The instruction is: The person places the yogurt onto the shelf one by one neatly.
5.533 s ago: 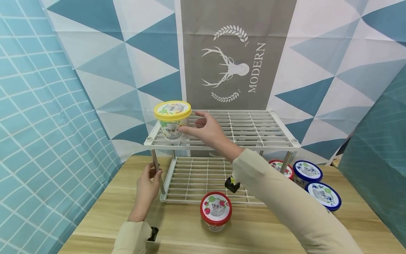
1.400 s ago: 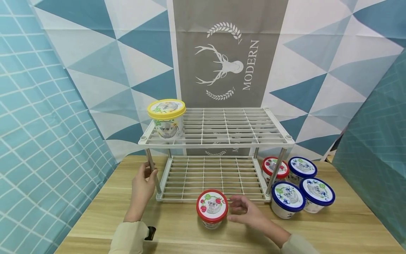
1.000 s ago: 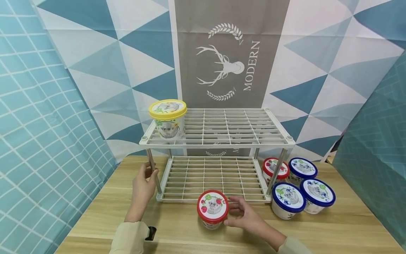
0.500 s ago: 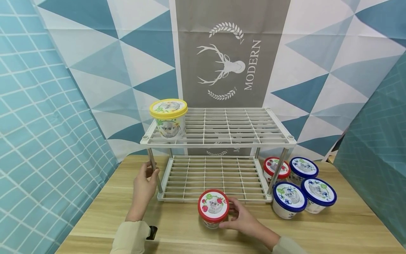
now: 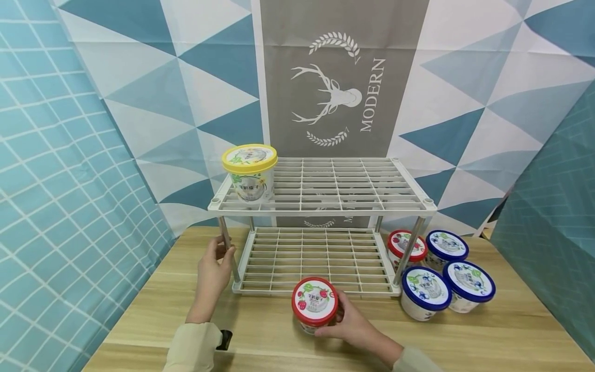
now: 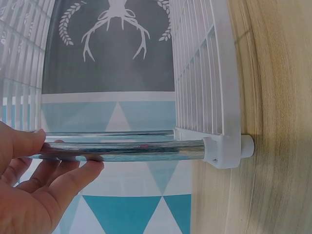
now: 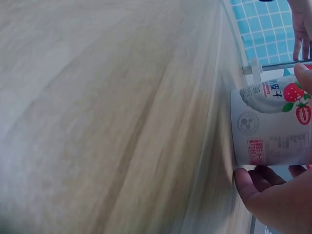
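Observation:
My left hand [image 5: 211, 276] pinches the front-left metal post [image 6: 156, 150] of a white two-tier wire rack [image 5: 321, 213], thumb on one side and fingers on the other. At the rack's front edge, a white paper tub with a red strawberry-print lid [image 5: 315, 302] stands upright on the table. My right hand [image 5: 350, 325] holds this tub from the right; the right wrist view has its thumb by the lid and fingers along the opposite side of the tub wall [image 7: 268, 122]. A yellow-lidded tub [image 5: 250, 173] stands at the upper shelf's left end.
Right of the rack, another red-lidded tub [image 5: 406, 247] and three blue-lidded tubs [image 5: 426, 290] cluster on the wooden table [image 5: 153, 310]. The right front post [image 5: 409, 250] partly covers that red one. Patterned cloth [image 5: 344, 103] hangs behind the rack.
Earlier my right hand was at the yellow-lidded tub on the upper shelf. It has come down and closed in leftward on the front red-lidded tub. The left hand keeps the post.

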`<action>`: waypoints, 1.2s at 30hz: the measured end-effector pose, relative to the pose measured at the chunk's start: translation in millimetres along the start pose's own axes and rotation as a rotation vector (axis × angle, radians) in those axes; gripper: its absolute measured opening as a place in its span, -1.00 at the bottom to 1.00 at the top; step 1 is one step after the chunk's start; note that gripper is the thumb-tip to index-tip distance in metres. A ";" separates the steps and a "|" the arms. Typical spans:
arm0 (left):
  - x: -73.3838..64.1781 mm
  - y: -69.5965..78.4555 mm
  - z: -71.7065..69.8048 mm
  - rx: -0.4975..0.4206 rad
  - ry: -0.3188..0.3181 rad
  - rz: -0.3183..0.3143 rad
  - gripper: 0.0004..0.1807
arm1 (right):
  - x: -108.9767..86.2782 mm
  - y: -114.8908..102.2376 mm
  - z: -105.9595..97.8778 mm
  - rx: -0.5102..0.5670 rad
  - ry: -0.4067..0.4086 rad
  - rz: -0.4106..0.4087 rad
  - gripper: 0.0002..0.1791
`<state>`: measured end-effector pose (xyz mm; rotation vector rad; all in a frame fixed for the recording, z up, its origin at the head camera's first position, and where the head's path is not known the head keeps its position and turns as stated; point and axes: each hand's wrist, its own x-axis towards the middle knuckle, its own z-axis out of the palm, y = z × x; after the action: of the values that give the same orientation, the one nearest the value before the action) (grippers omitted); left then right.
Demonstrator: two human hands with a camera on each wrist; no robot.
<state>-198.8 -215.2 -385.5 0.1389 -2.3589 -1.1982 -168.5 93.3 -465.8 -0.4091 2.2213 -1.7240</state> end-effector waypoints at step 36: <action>-0.6 3.1 0.7 -0.003 0.011 0.024 -0.73 | 9.4 6.0 19.0 -0.029 0.125 -0.021 0.16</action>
<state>-198.2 -212.6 -383.7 0.1151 -2.3421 -1.1867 -169.7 74.1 -476.7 -0.3409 2.3390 -1.7753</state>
